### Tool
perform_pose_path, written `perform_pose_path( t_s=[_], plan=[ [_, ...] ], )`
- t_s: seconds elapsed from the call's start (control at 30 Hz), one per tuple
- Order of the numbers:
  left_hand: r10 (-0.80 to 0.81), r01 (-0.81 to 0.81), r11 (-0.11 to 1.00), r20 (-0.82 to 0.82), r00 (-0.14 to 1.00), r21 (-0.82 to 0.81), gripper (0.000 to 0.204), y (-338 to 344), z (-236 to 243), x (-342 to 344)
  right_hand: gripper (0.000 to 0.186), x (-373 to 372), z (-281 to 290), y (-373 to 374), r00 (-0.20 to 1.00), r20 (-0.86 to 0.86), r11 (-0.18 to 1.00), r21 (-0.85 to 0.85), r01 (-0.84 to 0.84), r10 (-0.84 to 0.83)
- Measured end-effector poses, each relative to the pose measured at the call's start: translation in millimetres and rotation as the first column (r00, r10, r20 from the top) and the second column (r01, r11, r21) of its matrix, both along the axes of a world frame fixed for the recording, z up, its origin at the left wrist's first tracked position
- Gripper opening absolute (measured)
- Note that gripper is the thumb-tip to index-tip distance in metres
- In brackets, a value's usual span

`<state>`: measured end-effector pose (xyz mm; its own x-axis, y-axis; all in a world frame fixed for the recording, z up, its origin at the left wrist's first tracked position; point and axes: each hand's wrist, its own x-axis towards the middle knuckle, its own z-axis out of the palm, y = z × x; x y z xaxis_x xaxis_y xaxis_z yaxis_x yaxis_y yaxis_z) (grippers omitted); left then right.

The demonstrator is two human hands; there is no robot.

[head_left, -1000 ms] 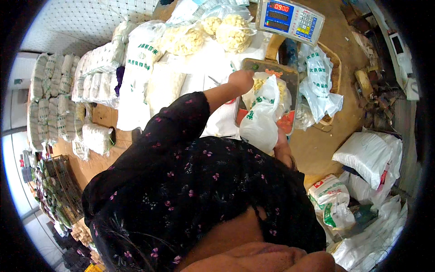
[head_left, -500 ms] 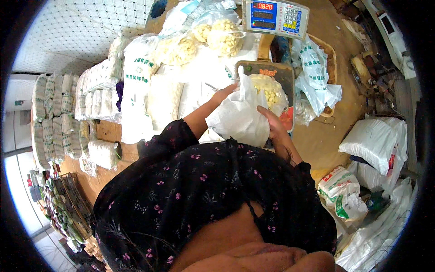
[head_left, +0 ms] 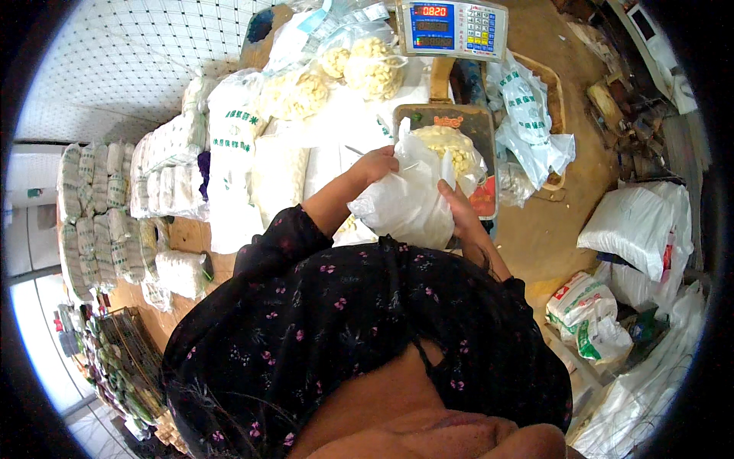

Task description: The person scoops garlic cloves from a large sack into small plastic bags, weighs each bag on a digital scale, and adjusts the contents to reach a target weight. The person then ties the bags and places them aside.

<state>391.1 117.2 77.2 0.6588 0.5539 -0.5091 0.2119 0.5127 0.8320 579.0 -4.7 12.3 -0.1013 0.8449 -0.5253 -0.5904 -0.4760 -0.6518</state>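
Note:
A white plastic bag (head_left: 404,205) hangs between my two hands, close in front of my body. My left hand (head_left: 378,163) has its fingers curled on the bag's upper left edge. At its right side, my right hand (head_left: 459,209) grips the bag with the thumb up along it. Just beyond the bag, a clear bag of peeled garlic cloves (head_left: 456,151) rests on the dark pan of a weighing scale (head_left: 407,115), partly hidden by the white bag. The scale's blue display panel (head_left: 451,30) stands behind the pan with red digits lit.
More clear bags of garlic cloves (head_left: 373,73) lie beyond my left hand on a white-covered table. Stacked wrapped packs (head_left: 168,168) stand on the left. Pale blue plastic bags (head_left: 527,115) lie in a basket (head_left: 560,92) right of the scale. White sacks (head_left: 631,229) sit at the right.
My left hand has drawn back slightly toward me, and its fingers have curled in on the bag's edge. My right hand stays at the bag's right side. The view has shifted a little.

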Motion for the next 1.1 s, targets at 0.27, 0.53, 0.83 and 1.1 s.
perform_pose_path(
  t_s=[0.27, 0.53, 0.83, 1.1],
  plan=[
    [0.192, -0.179, 0.979, -0.143, 0.971, 0.098, 0.023, 4.8, 3.6, -16.3, 0.066, -10.5, -5.7, -9.2, 0.972, -0.228, 0.997, -0.058, 0.051, -0.063],
    [0.299, -0.278, 0.943, 0.097, 0.949, -0.184, 0.025, 3.9, -1.3, -22.7, 0.069, -14.4, 5.8, -7.9, 0.992, -0.128, 0.999, -0.054, 0.005, -0.012],
    [0.400, -0.358, 0.890, 0.107, 0.910, -0.282, 0.025, -1.1, 23.2, -24.8, 0.070, -24.9, 12.9, -10.7, 0.994, -0.108, 1.000, 0.003, -0.022, 0.022],
    [0.355, -0.347, 0.922, 0.019, 0.935, -0.174, 0.026, -0.3, 12.0, -28.9, 0.067, -34.5, 20.7, -16.3, 0.997, -0.071, 0.999, -0.041, -0.021, 0.018]
  ],
)
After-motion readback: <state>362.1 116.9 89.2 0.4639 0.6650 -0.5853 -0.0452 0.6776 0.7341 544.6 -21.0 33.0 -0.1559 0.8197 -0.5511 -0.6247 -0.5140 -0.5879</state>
